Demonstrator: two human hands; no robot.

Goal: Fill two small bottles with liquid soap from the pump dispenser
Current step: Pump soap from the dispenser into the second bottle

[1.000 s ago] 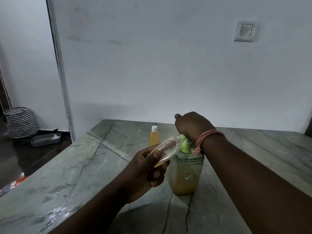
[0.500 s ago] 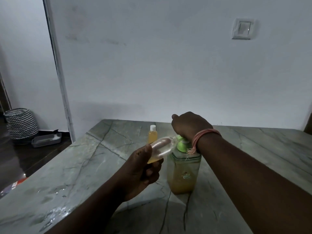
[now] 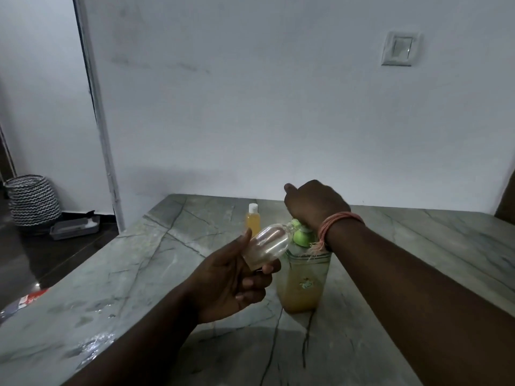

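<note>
A clear pump dispenser (image 3: 302, 282) with a green pump top, holding orange soap, stands on the grey marble table (image 3: 156, 274). My right hand (image 3: 315, 203) rests on top of the pump head, fingers curled over it. My left hand (image 3: 231, 277) grips a small clear bottle (image 3: 269, 243), tilted on its side with its mouth at the pump's spout; a little soap lies in its lower end. A second small bottle (image 3: 253, 221), filled with orange soap and closed by a white cap, stands upright behind.
The table meets a white wall at the back, and its left edge drops to a dark floor. A zigzag-patterned basket (image 3: 32, 200) and a grey tray (image 3: 75, 227) sit on that floor. Wet patches (image 3: 92, 345) glisten near the table's front left.
My left hand has tipped the small bottle a little flatter and kept its mouth at the spout. My right hand stays on the pump head.
</note>
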